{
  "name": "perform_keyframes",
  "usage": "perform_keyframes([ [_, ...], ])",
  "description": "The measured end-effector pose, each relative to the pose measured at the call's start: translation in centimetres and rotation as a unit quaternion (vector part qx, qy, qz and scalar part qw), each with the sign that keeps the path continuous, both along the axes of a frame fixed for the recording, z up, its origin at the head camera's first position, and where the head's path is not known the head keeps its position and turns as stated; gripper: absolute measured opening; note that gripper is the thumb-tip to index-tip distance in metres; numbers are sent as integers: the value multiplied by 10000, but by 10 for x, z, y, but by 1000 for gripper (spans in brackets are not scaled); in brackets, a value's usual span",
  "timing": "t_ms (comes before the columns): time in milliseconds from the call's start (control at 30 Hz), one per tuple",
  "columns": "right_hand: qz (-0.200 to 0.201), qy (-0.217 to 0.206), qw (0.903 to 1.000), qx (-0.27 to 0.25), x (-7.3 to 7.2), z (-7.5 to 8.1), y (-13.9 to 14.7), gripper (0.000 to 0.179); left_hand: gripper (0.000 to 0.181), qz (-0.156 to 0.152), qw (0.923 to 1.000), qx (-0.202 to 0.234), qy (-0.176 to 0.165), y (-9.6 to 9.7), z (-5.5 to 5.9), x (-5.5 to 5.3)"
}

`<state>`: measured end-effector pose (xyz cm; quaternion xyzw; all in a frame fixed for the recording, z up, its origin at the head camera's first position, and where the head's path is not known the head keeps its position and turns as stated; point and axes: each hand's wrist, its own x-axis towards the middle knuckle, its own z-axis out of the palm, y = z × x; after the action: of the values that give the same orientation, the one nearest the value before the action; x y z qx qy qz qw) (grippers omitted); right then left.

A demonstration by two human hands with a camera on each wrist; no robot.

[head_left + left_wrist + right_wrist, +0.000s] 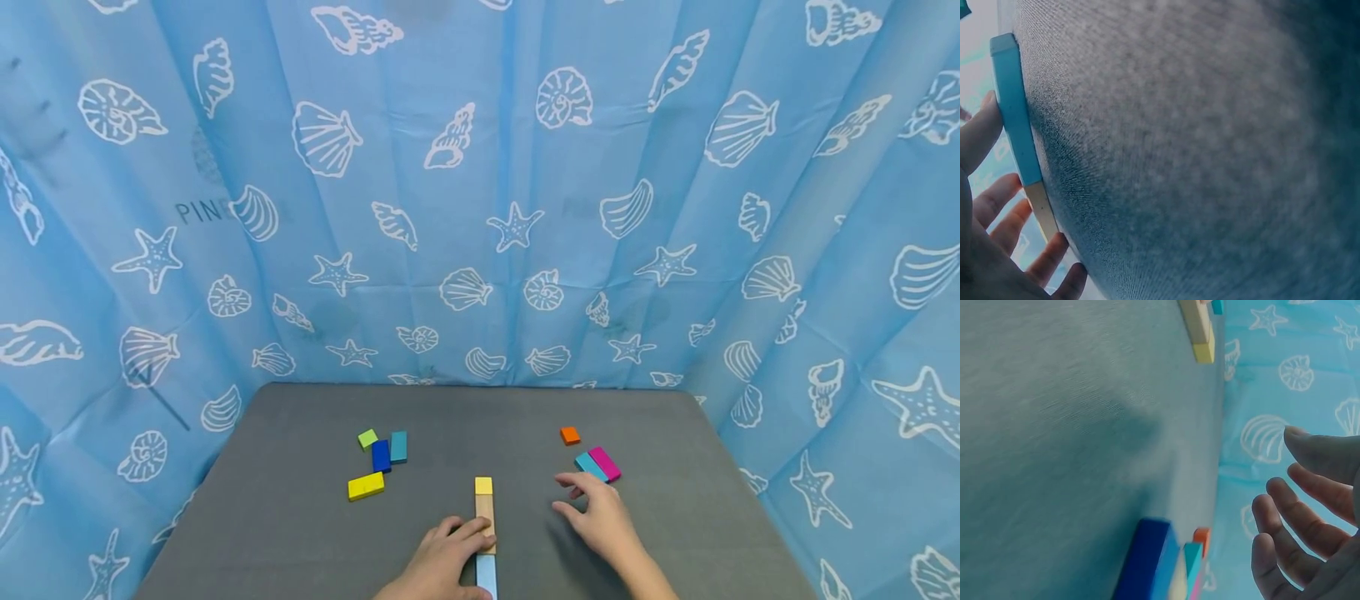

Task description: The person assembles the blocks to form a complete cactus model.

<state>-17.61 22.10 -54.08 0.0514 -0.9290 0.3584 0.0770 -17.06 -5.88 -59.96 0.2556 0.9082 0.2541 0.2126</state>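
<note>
A straight row of blocks lies end to end on the grey table: a light blue block (486,573), a plain wooden block (485,507) and a small yellow block (483,486) at the far end. My left hand (444,560) rests on the row, fingers over the wooden block. In the left wrist view the thumb (984,131) touches the side of the blue block (1015,112). Nothing is in my right hand (600,518), which is raised over the table with loosely bent fingers. Below it in the right wrist view are a dark blue block (1146,559) and a cream block (1179,578), hidden in the head view.
Beyond the right hand lie a teal block (591,467), a magenta block (604,464) and an orange block (570,436). At left are green (367,439), dark blue (381,456), teal (399,447) and yellow (366,487) blocks. A shell-patterned curtain (480,250) surrounds the table (300,517).
</note>
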Motion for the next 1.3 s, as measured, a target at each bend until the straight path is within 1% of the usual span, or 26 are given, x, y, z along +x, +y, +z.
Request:
perform_keyframes([
  [100,-163,-18,9999,19,6,-3,9,38,65,44,9999,0,-114,1,3,-1],
  [200,-331,-52,9994,20,11,-7,20,39,65,40,9999,-78,-121,3,8,-1],
  [267,-471,-64,9989,3,15,-9,27,40,65,10,9999,-117,-61,3,10,-1],
  [400,-704,-230,9972,133,22,-11,41,42,66,-15,9999,-112,29,5,9,-1],
  [433,-754,-314,9965,183,24,-11,44,42,66,-22,9999,-104,49,5,8,-1],
  [533,-863,-752,9931,268,25,-10,53,46,66,-45,9999,-90,82,5,9,-1],
  [667,-938,-1336,9858,391,23,-12,61,50,66,-55,9999,-124,95,5,9,-1],
  [767,-935,-1570,9819,497,22,-16,65,51,66,-69,9998,-154,114,4,7,-2],
  [867,-871,-1715,9802,471,21,-22,66,49,67,-25,9999,-107,42,2,5,-2],
  [967,-744,-1791,9801,415,21,-28,65,44,67,38,10000,-14,-69,1,4,-1],
  [1067,-676,-1774,9807,467,22,-31,63,40,68,-17,10000,29,-63,0,2,0],
  [1167,-699,-1699,9815,541,23,-31,61,36,68,-53,10000,44,-38,-1,2,1],
  [1300,-676,-1582,9833,588,26,-29,57,34,67,30,10000,48,-55,-1,3,2],
])
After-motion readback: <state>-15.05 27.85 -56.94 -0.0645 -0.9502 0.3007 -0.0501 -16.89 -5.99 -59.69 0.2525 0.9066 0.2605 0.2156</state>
